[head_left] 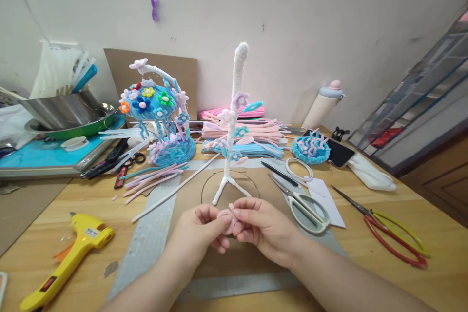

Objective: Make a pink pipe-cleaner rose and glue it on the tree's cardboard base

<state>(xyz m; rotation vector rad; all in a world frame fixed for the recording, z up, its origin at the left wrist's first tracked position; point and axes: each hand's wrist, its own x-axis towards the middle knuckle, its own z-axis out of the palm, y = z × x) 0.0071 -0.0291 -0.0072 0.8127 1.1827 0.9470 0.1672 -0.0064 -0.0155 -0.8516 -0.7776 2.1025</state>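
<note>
- Two bare hands are meeting at the front of a wooden table (446, 253), holding one small thing between them above brown cardboard (193, 192).
- The left hand (199, 231) is pinching one side of a pale pink fuzzy coil (226, 219) between thumb and fingers; the right hand (268, 234) is pinching the other side.
- Both grips are closing narrowly on the coil; fingers are covering much of it, so its full shape is hard to tell.
- By its look, the coil is probably weighing very little, feeling soft and bendable rather than slippery, and risking flattening under a hard squeeze; its outer edges are seeming the best place for a light pinch.
- Beyond the hands, a white wrapped stem (238, 73) is standing upright on splayed feet, carrying fuzzy flowers, inside a drawn circle.
- At left, a yellow glue gun (68, 265) is bearing a pale label (91, 232) with unreadable print; no brand is showing legibly.
</note>
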